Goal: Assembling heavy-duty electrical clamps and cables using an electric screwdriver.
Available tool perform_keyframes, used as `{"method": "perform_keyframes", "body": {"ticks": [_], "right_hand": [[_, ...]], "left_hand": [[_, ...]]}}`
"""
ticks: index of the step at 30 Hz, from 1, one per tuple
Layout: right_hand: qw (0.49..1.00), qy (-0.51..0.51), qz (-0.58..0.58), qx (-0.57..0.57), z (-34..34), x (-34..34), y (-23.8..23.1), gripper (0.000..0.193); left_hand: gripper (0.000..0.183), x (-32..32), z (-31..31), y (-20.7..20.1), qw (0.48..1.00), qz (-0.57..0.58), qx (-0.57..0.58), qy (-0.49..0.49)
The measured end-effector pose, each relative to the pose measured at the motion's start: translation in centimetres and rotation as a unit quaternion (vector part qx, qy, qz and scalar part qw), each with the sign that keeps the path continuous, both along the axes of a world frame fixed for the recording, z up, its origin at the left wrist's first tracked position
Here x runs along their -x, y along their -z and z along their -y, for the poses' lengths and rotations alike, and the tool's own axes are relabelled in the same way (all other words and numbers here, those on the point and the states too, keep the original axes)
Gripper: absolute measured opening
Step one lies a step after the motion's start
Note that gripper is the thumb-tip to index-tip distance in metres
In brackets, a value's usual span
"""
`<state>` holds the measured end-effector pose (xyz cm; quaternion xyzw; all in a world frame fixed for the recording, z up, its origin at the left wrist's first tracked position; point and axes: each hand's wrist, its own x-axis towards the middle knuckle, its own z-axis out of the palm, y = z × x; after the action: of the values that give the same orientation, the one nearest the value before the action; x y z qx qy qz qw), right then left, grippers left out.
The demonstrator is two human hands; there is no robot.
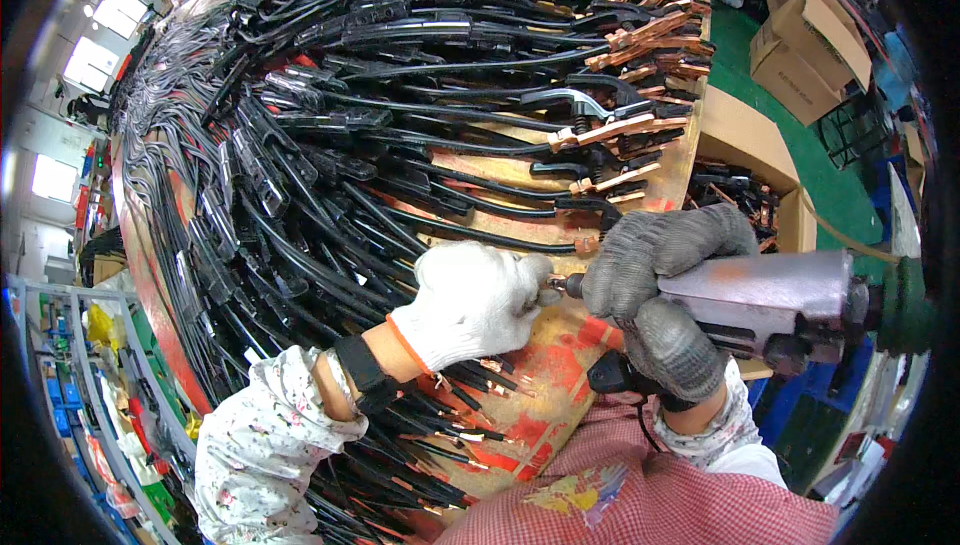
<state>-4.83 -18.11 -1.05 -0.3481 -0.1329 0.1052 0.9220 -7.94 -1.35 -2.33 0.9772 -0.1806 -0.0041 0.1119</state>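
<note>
My left hand (480, 300), in a white knit glove, is closed in a pinch over the table. Its fingertips meet the tip of a power screwdriver (755, 295); the small piece between them is too hidden to make out. Wrapped round the driver's grey metal body is my right hand (665, 275), in a grey glove, with the tool pointing left. Just beyond both hands lie copper-jawed cable clamps (625, 130) on black cables (470, 145). Nearer to me, below my left hand, several cables end in bare copper strands (500, 380).
Bundled cables cover most of the worn wooden table (560, 365). At its right edge stands an open carton (750, 140) holding more clamp parts (740, 190). Farther right, another cardboard box (805, 50) is on the green floor. A metal rack (75, 295) stands at the left.
</note>
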Motion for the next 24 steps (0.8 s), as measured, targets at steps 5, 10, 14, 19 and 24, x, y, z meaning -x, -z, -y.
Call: {"method": "perform_keyframes", "body": {"ticks": [5,10,14,19,24], "right_hand": [[0.997,0.007,-0.048,-0.057,0.2,0.4,0.9,0.043],[0.998,0.060,-0.023,0.009,5.1,-0.8,0.1,0.046],[0.944,0.230,-0.129,0.200,13.6,-2.5,1.5,0.013],[0.749,0.300,-0.203,0.555,28.1,-2.8,14.2,0.042],[0.705,0.282,-0.222,0.612,31.5,-2.7,17.7,0.049]], "left_hand": [[0.017,-0.4,0.2,-0.4,1.000,-0.021,-0.007,0.008],[0.017,-0.4,0.4,-0.4,0.998,-0.040,0.012,-0.036],[0.014,-0.6,0.3,-1.3,1.000,0.015,-0.002,-0.024],[0.017,-5.9,3.2,-2.0,0.970,0.154,0.172,-0.076],[0.049,-5.0,3.0,1.1,0.986,0.142,0.013,0.083]]}}
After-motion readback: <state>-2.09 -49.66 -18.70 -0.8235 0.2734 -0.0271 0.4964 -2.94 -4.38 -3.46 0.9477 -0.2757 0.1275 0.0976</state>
